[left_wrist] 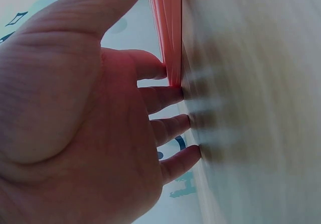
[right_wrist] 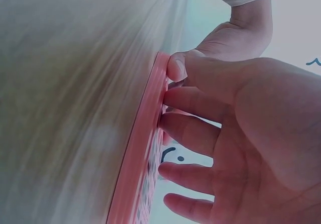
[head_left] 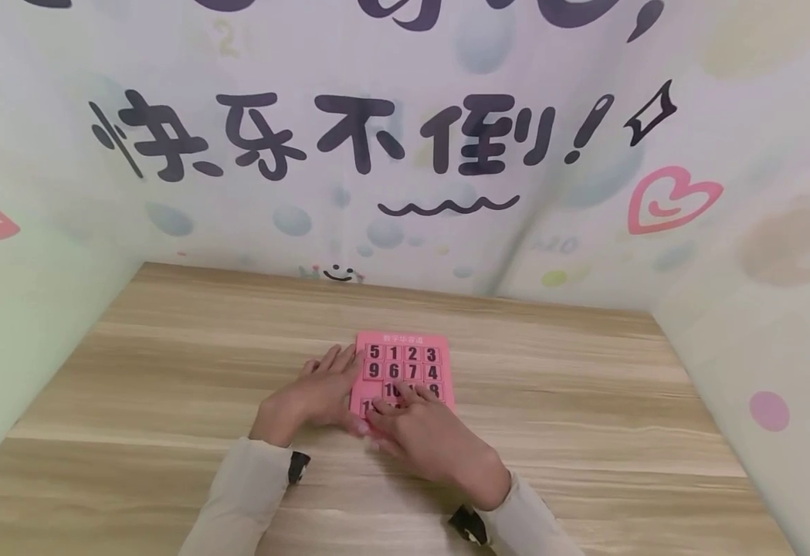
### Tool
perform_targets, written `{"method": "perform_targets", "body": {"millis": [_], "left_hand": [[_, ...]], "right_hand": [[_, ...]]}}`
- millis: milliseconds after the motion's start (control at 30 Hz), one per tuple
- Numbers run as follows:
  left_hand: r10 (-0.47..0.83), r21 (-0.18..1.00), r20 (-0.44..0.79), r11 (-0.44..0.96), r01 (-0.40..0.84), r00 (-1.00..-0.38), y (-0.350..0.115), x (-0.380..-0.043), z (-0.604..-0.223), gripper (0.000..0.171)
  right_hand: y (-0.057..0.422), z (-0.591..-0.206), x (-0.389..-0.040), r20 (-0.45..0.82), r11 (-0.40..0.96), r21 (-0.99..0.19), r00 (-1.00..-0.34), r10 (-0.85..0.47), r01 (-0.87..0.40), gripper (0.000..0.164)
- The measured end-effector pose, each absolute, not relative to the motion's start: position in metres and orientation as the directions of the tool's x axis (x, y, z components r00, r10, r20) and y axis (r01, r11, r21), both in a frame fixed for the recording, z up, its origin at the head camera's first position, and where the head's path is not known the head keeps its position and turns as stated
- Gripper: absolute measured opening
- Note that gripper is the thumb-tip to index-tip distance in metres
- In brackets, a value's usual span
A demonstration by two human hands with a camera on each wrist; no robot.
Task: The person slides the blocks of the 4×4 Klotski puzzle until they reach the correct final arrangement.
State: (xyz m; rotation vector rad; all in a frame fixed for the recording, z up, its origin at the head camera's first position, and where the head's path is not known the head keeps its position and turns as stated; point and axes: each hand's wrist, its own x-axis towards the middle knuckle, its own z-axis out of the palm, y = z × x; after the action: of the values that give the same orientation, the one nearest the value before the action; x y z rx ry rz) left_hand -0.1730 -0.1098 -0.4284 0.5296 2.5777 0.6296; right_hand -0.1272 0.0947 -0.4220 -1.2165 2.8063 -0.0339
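A pink number sliding puzzle (head_left: pixel 405 340) lies flat on the wooden table, its numbered tiles set in a square frame. The top two rows read 5, 1, 2, 3 and 9, 6, 7, 4. A gap shows at the left of the third row. My left hand (head_left: pixel 317 398) rests along the puzzle's left side, thumb by the near left corner; the left wrist view has its fingers (left_wrist: pixel 168 96) extended against the frame's edge and the table. My right hand (head_left: pixel 428 436) reaches over the lower tiles with fingertips on them, covering several numbers. Its fingers (right_wrist: pixel 188 133) are loosely extended.
The wooden table (head_left: pixel 550 371) extends around the puzzle on all sides. A white printed backdrop (head_left: pixel 405 247) with dark lettering rises behind it, with pale panels at left and right. Dark straps (head_left: pixel 470 525) sit at both sleeve cuffs.
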Motion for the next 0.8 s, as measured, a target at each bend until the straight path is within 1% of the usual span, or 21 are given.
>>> {"method": "perform_targets", "body": {"millis": [300, 533, 800], "left_hand": [[0.449, 0.506, -0.325, 0.826, 0.248, -0.832, -0.1089, -0.1728, -0.4262, 0.118], [0.445, 0.506, -0.324, 0.827, 0.244, -0.835, -0.1101, -0.1720, -0.4262, 0.118], [0.446, 0.518, -0.320, 0.821, 0.240, -0.836, -0.1092, -0.1721, -0.4258, 0.117]], "right_hand": [[0.0951, -0.4204, -0.1266, -0.098, 0.691, -0.091, -0.684, -0.723, -0.717, 0.044], [0.0942, -0.4194, -0.1257, -0.099, 0.673, -0.067, -0.666, -0.739, -0.737, 0.043], [0.0952, -0.4177, -0.1258, -0.108, 0.695, -0.086, -0.687, -0.719, -0.714, 0.043]]}}
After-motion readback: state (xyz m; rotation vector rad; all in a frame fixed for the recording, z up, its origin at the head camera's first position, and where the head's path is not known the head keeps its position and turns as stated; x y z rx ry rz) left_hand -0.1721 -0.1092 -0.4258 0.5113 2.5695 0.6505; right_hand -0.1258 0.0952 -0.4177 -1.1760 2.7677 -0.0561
